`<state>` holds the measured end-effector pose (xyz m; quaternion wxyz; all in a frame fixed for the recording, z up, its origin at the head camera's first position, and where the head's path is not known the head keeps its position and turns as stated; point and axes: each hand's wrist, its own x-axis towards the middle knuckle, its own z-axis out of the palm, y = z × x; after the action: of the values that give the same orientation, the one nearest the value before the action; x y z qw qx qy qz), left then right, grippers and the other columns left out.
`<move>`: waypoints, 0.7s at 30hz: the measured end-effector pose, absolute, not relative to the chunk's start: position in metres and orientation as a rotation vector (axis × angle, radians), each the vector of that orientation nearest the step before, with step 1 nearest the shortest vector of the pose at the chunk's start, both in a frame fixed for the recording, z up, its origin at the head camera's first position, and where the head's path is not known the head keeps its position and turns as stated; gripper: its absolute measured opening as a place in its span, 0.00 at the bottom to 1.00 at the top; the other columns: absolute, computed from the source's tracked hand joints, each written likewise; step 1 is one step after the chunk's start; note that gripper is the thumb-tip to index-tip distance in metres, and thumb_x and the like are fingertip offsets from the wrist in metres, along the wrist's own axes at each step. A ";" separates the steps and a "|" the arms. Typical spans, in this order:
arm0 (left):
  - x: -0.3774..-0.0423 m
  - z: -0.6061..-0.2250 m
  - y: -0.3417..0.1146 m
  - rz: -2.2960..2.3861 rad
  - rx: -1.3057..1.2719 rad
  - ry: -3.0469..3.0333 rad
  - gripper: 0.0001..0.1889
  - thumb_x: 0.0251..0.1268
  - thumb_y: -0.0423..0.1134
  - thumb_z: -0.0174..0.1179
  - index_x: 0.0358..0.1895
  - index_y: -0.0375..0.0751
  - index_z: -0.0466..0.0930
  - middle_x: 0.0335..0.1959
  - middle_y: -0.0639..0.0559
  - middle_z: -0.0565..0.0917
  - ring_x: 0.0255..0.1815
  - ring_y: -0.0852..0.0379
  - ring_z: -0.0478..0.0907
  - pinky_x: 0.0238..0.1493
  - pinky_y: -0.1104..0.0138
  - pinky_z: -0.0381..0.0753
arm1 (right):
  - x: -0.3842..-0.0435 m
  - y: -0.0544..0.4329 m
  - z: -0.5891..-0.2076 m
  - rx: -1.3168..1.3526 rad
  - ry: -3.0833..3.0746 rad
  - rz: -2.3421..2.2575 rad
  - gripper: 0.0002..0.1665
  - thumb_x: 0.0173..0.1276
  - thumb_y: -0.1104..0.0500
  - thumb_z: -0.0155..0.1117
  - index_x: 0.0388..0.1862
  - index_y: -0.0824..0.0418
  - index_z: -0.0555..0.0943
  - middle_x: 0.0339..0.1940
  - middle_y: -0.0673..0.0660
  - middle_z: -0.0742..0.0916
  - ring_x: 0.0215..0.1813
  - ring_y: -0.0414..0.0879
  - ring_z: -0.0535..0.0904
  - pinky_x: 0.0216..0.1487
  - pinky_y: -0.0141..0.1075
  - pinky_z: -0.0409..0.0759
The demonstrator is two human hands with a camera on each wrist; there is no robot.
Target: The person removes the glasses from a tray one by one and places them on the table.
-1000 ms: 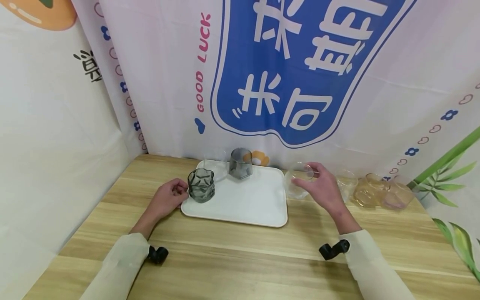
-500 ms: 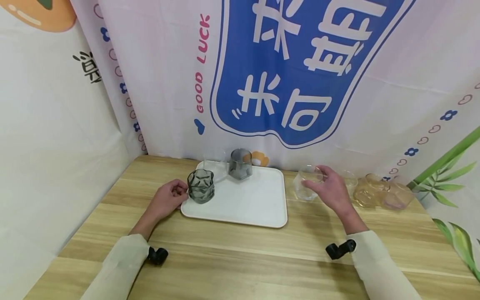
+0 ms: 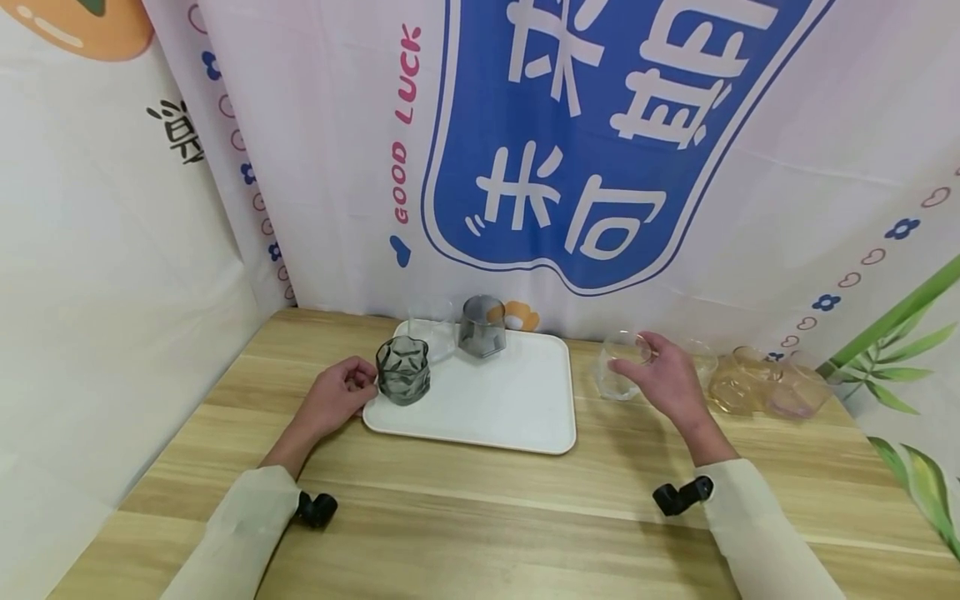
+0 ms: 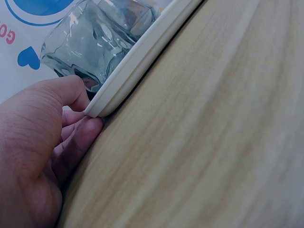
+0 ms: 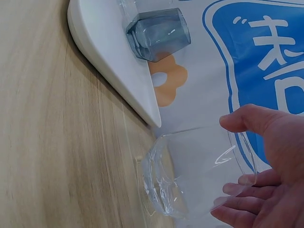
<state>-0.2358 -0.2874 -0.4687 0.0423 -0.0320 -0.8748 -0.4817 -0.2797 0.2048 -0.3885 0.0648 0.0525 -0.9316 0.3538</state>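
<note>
My left hand pinches the left edge of a white tray, thumb and fingers at its rim in the left wrist view. Just inside that edge stands a wavy grey-green glass. Behind it on the tray are a faint clear glass and a smoky grey faceted glass. To the right of the tray, my right hand holds a clear glass near its rim, thumb on one side and fingers on the other. The glass is upright, its base close over the wooden table.
Right of my right hand stand another clear glass, an amber glass and a pinkish glass, in a row along the back of the wooden table. A printed cloth hangs right behind the table.
My right hand has moved right with the clear glass, away from the tray's right edge, slowing in the last half second. The left hand and the tray have stayed in place.
</note>
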 end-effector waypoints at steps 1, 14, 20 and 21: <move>-0.236 -0.468 -0.287 -1.473 -0.099 -2.676 0.11 0.67 0.31 0.63 0.50 0.32 0.79 0.36 0.43 0.80 0.28 0.54 0.77 0.27 0.66 0.82 | -0.280 0.205 -0.389 0.158 -2.814 1.068 0.49 0.64 0.44 0.75 0.72 0.75 0.69 0.65 0.74 0.79 0.65 0.69 0.75 0.65 0.61 0.72; -0.237 -0.467 -0.287 -1.466 -0.104 -2.686 0.11 0.68 0.32 0.62 0.51 0.32 0.79 0.37 0.44 0.80 0.29 0.53 0.77 0.27 0.65 0.82 | -0.284 0.211 -0.387 0.150 -2.870 1.028 0.51 0.68 0.47 0.71 0.75 0.77 0.61 0.70 0.78 0.73 0.71 0.72 0.68 0.69 0.62 0.66; -0.237 -0.469 -0.288 -1.469 -0.107 -2.681 0.11 0.67 0.31 0.62 0.50 0.33 0.79 0.36 0.44 0.80 0.29 0.53 0.77 0.27 0.65 0.83 | -0.283 0.213 -0.388 0.135 -2.888 1.017 0.51 0.69 0.47 0.70 0.76 0.77 0.60 0.70 0.78 0.71 0.71 0.73 0.67 0.69 0.62 0.66; -0.237 -0.470 -0.288 -1.464 -0.112 -2.684 0.11 0.67 0.32 0.62 0.50 0.32 0.79 0.37 0.44 0.80 0.29 0.53 0.77 0.28 0.65 0.83 | -0.283 0.213 -0.388 0.134 -2.889 1.014 0.51 0.69 0.47 0.70 0.76 0.77 0.60 0.70 0.78 0.72 0.71 0.73 0.67 0.69 0.62 0.67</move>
<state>-0.2372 -0.2879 -0.4696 0.0413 -0.0367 -0.8765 -0.4782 -0.2833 0.2129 -0.3878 0.0384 0.0436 -0.9419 0.3307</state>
